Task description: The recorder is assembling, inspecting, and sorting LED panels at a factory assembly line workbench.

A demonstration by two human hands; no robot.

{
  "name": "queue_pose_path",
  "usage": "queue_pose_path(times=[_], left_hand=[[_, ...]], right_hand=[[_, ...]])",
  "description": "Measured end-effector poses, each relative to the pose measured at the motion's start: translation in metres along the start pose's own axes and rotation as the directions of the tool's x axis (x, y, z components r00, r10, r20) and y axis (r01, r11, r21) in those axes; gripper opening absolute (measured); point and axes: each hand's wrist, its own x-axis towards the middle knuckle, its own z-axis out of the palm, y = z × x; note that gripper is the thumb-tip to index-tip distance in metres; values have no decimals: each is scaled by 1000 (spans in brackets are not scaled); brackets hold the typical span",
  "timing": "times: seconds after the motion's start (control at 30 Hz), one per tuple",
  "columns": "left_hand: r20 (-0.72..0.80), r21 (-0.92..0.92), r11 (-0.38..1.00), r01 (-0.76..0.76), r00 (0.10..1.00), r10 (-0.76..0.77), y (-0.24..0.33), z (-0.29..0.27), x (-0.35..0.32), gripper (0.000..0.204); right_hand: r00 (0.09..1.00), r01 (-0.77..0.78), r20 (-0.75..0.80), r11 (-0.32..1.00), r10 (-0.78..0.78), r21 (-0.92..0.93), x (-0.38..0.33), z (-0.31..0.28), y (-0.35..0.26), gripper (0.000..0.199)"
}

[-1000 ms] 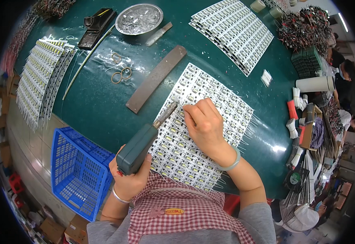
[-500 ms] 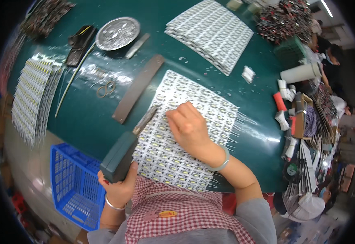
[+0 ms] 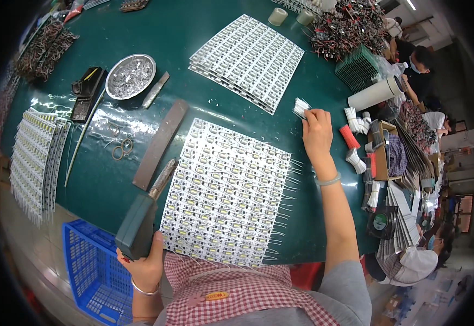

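My left hand (image 3: pixel 144 267) is wrapped round a dark green soldering gun (image 3: pixel 136 227). Its metal tip points up and away, beside the left edge of a large white circuit board panel (image 3: pixel 228 190). Rows of small yellowish parts cover this panel, and thin white wires stick out from its right edge. Beyond the panel to the right, my right hand (image 3: pixel 318 133) has its fingers curled and pressed together at a small bundle of short white wires (image 3: pixel 301 107). The fingertips touch the bundle's near end; what exactly lies between them is partly hidden.
A brown bar (image 3: pixel 161 142), a metal dish of silvery scraps (image 3: pixel 131 76) and a stack of panels (image 3: pixel 250 62) lie on the green table (image 3: pixel 98 185). Wired panels (image 3: pixel 33 157) stand left, above a blue crate (image 3: pixel 93 271). A white cylinder (image 3: pixel 375 93) and wire bundles stand right.
My right hand has left the panel and gone right and away to the white wire bundle. The soldering gun's tip has moved off the panel's edge. The whole view has shifted slightly.
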Motion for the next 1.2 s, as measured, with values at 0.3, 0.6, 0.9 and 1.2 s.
queue_pose_path(times=[0.3, 0.6, 0.9, 1.2], left_hand=[[6, -5, 994, 112, 994, -112, -4, -5, -9, 28], [4, 9, 1000, 17, 1000, -17, -2, -3, -7, 29], [-2, 16, 1000, 15, 1000, -15, 3, 3, -4, 23], [4, 92, 995, -39, 999, 39, 3, 1, -3, 20]], right_hand=[[994, 101, -25, 983, -106, -155, 2, 26, 9, 12], [997, 46, -58, 993, -52, -109, 2, 16, 6, 8], [994, 57, 36, 773, -102, 632, 9, -50, -137, 20], [961, 50, 139, 647, -238, 761, -15, -39, -198, 18]])
